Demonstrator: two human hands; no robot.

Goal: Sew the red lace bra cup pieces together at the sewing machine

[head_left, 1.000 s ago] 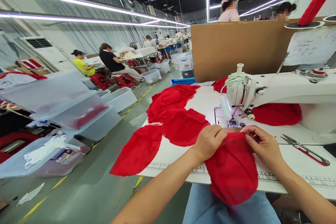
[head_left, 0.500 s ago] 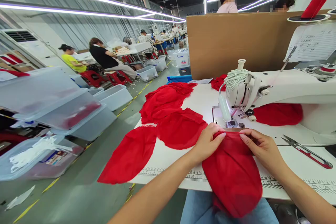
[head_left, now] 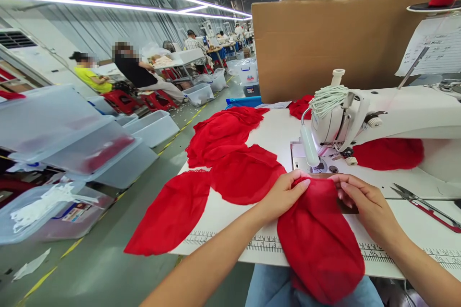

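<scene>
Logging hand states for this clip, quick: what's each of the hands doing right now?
Left hand: closed, pinching the top edge of the red fabric piece.
Right hand: closed, pinching the same edge farther right.

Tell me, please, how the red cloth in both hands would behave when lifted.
The red cloth would probably flop, since it droops in folds past the table edge. It is likely light, as the fingers only pinch its top.
</scene>
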